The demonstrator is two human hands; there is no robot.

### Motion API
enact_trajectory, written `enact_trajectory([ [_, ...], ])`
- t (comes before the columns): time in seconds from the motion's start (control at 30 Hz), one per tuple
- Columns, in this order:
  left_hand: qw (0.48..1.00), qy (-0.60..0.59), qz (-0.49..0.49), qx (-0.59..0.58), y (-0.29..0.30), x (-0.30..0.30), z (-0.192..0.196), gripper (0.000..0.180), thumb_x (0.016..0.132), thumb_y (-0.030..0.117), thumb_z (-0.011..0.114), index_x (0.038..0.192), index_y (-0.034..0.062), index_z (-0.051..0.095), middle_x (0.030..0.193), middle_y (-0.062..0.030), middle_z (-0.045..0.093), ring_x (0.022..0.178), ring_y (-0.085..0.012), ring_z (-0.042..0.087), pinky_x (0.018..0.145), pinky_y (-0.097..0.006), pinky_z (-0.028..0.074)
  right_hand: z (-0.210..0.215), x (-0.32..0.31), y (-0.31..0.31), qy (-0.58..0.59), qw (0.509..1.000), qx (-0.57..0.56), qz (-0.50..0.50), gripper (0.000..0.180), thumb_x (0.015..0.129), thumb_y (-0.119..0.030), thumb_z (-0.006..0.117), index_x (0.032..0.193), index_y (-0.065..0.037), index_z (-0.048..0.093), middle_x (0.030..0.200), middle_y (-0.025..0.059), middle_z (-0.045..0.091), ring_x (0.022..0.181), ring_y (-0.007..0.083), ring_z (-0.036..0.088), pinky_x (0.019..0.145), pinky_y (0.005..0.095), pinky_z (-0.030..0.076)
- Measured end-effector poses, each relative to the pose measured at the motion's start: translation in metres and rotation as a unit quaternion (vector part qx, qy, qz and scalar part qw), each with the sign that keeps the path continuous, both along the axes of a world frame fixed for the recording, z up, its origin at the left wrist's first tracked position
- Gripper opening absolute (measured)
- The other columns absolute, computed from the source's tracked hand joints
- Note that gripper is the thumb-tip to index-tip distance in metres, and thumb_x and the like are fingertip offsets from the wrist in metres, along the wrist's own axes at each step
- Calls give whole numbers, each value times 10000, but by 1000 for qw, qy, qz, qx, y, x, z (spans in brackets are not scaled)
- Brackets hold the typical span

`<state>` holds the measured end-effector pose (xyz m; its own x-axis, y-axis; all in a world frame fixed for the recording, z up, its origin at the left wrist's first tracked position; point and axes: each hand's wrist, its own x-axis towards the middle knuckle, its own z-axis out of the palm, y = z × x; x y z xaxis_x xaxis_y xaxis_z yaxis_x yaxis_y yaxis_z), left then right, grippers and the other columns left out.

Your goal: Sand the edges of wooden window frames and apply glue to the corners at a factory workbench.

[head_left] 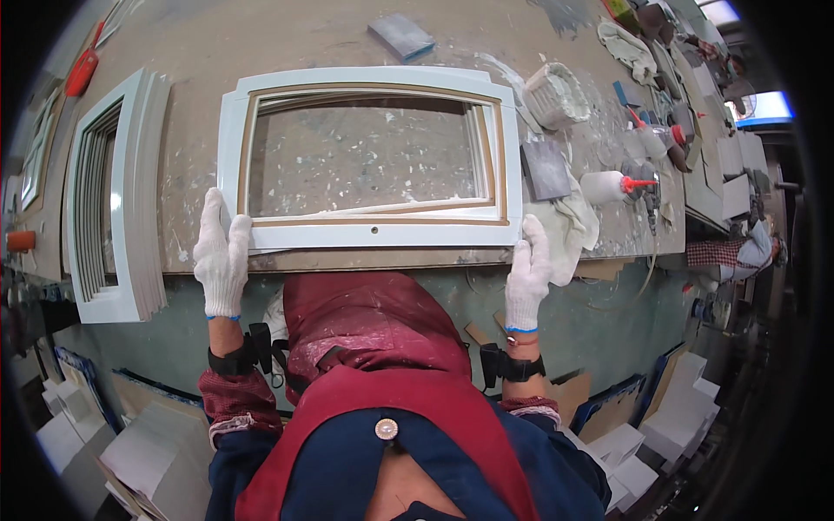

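A white rectangular frame (434, 235) with a brown inner edge lies on the worktable, on top of other white frames that sit slightly askew under it. A small round hole shows in its near rail. Both my hands wear white knitted gloves. My left hand (222, 260) grips the near left corner, one finger along the outer side and the thumb by the near rail. At the near right corner, my right hand (528, 276) holds the frame's edge with its fingers close together. The undersides of both grips are hidden.
More white frames form a stack (143, 200) at the left, overhanging the table's near edge. Sanding blocks (546, 170), a cloth (556, 227), a whitish tub (556, 95) and a red-tipped squeeze bottle (604, 186) lie at the right. Another person (738, 252) is at far right.
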<state>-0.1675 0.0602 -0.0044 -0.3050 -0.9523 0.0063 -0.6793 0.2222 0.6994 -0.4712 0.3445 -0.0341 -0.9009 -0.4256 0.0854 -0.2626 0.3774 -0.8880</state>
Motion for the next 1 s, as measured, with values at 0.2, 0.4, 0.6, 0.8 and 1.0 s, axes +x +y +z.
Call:
enact_trajectory([
  [0.2,999,38,19,-21,-2,2,-9,572,931,193,619,1422,-42,445,1464,-208,479,1366,-301,456,1130,-365,347,13,11,0,14,998,59,9,405,969,8,451,1367,44,518,1362,150,578,1269,216,535,1086,320,398],
  [0.4,995,72,61,37,14,20,-3,562,923,114,623,1418,-73,435,1474,-220,452,1371,-285,437,1148,-367,326,19,24,11,58,993,99,32,406,945,30,497,1348,40,546,1303,139,630,1184,209,603,1007,307,462],
  [0.6,979,147,119,75,47,50,-1,539,918,52,614,1411,-78,442,1468,-207,454,1364,-277,441,1146,-364,323,17,42,44,1,995,74,69,412,932,47,516,1343,45,552,1296,131,635,1091,161,631,899,277,511],
  [0.8,961,191,114,162,56,68,2,459,942,98,624,1358,-57,508,1268,-116,604,1134,-174,580,967,-294,455,16,38,53,-6,997,46,69,374,922,51,527,1289,28,597,1215,143,670,1027,182,662,871,288,526],
  [1.0,957,213,114,160,54,73,-5,399,997,217,569,1313,-26,572,1075,-46,648,878,-79,576,717,-215,467,20,24,54,-3,995,61,74,366,950,57,479,1298,37,586,1242,133,653,1114,181,629,916,281,505],
])
